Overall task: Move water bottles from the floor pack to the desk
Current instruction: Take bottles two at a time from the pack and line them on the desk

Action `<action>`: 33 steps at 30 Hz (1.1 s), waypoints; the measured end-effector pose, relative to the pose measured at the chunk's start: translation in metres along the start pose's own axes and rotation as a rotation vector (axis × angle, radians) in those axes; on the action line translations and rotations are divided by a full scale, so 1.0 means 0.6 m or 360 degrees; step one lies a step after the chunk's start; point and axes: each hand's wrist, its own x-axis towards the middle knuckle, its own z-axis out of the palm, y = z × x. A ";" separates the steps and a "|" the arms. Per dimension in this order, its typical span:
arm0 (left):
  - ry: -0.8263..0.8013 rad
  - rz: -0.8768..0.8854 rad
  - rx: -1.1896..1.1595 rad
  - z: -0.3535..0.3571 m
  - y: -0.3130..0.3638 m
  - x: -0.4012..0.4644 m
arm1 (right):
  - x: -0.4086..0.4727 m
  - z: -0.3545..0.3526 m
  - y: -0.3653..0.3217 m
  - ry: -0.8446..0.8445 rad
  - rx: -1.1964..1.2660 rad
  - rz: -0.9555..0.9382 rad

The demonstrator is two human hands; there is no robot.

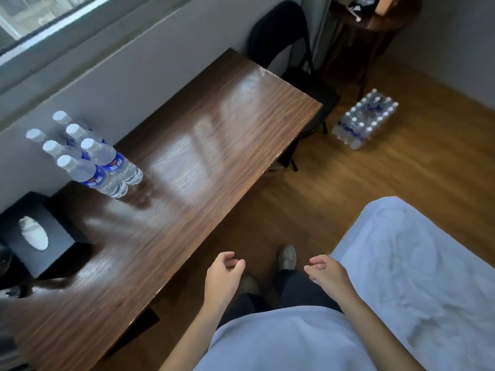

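Note:
Several clear water bottles [88, 153] with white caps and blue labels stand upright in a cluster at the far left of the dark wooden desk [203, 145]. The shrink-wrapped floor pack [364, 119] of bottles lies on the wooden floor past the desk's right end. My left hand [223, 274] hangs low beside the desk's front edge, fingers loosely curled and holding nothing. My right hand [325, 273] hovers at the same height next to the bed, also loosely curled with nothing in it. Both hands are far from the pack and the bottles.
A black tissue box [37, 234] sits on the desk's near left end. A black chair [292, 60] stands at the desk's far end, near a round wooden side table [375, 20]. A bed with white sheets [417, 269] lies at right. My shoes [287, 257] stand on the floor between.

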 end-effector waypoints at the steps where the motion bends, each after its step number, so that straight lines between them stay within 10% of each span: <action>1: -0.0034 0.0016 0.0025 0.008 0.007 0.004 | 0.001 -0.007 0.006 0.0022 0.0041 0.0029; 33: -0.0613 0.0454 0.0705 0.386 0.536 0.220 | 0.327 -0.416 -0.028 0.0222 0.0594 0.0267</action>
